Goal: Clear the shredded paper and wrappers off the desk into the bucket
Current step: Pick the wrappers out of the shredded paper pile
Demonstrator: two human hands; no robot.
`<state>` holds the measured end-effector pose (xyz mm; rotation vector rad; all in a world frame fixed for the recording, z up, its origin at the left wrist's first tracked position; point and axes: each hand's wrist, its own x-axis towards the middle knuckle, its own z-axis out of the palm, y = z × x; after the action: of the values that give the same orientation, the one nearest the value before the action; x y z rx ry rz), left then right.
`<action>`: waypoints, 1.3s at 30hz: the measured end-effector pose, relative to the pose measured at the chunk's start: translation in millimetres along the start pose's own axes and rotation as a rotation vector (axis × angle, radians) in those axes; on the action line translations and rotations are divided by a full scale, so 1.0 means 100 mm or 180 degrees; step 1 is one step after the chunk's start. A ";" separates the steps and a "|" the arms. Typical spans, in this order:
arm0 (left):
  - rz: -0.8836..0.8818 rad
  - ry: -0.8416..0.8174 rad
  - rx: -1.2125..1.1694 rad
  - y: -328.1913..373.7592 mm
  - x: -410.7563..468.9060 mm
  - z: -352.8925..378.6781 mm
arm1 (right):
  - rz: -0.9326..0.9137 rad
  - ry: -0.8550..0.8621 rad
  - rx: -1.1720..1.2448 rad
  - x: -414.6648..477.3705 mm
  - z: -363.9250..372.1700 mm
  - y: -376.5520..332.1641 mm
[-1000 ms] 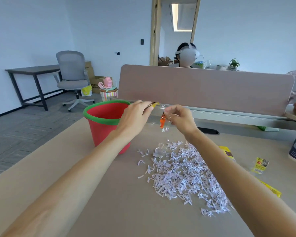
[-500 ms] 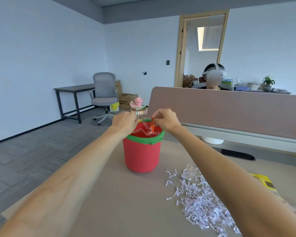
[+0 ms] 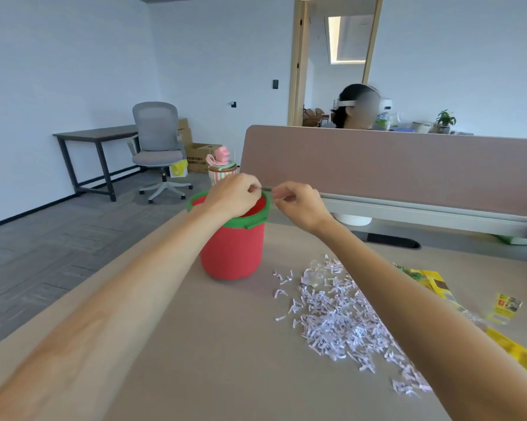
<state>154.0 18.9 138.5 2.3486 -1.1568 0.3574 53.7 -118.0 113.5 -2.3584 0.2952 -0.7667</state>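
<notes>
Red bucket (image 3: 231,253) under left hand (image 3: 231,197), beside right hand (image 3: 298,205)

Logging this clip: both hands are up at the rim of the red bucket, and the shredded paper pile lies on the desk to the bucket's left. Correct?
Not quite. The head view shows the shredded paper pile on the desk to the right of the red bucket, not its left. Both the left hand and right hand are at its rim.
</notes>
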 end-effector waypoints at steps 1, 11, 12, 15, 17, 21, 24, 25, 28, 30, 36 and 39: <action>0.0074 0.0017 -0.0047 0.09 -0.02 0.03 | 0.0038 0.0057 0.0018 -0.06 -0.05 0.05; 0.0480 -0.0410 -0.0292 0.75 -0.23 0.77 | 0.0730 -0.0096 -0.0310 -0.71 -0.54 0.69; 0.0476 -0.0533 -0.0295 0.77 -0.26 0.88 | 0.0814 -0.0132 -0.0342 -0.78 -0.58 0.76; 0.0415 -0.0885 -0.0164 0.77 -0.31 1.26 | 0.1051 -0.0209 -0.0416 -0.94 -0.67 1.03; 0.0292 -0.1166 0.0082 0.75 -0.31 1.48 | 0.1174 -0.0280 -0.0499 -1.00 -0.71 1.21; 0.0078 -0.1606 0.0292 0.66 -0.30 1.86 | 0.1392 -0.0357 -0.0812 -1.10 -0.81 1.56; -0.0119 -0.1469 0.0082 0.62 -0.28 2.04 | 0.1857 -0.0292 -0.1576 -1.15 -0.90 1.88; -0.0182 -0.1404 -0.0001 0.63 -0.27 2.07 | 0.2075 -0.0354 -0.1860 -1.16 -0.93 1.98; -0.0236 -0.1243 -0.0259 0.67 -0.21 2.09 | 0.2623 -0.0566 -0.2081 -1.25 -0.99 2.23; -0.0219 -0.1195 -0.0520 0.71 -0.18 2.10 | 0.2733 -0.0534 -0.1988 -1.31 -1.00 2.34; -0.0375 -0.1320 -0.1286 0.93 -0.21 2.11 | 0.2349 -0.0322 -0.1833 -1.32 -0.98 2.35; -0.0502 -0.1421 -0.1520 1.03 -0.25 2.14 | 0.2109 -0.0266 -0.1638 -1.28 -0.95 2.30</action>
<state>60.8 -132.8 -20.9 2.1132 -1.0832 -0.4745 -109.3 -294.3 -30.2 -2.4874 1.2840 -0.2839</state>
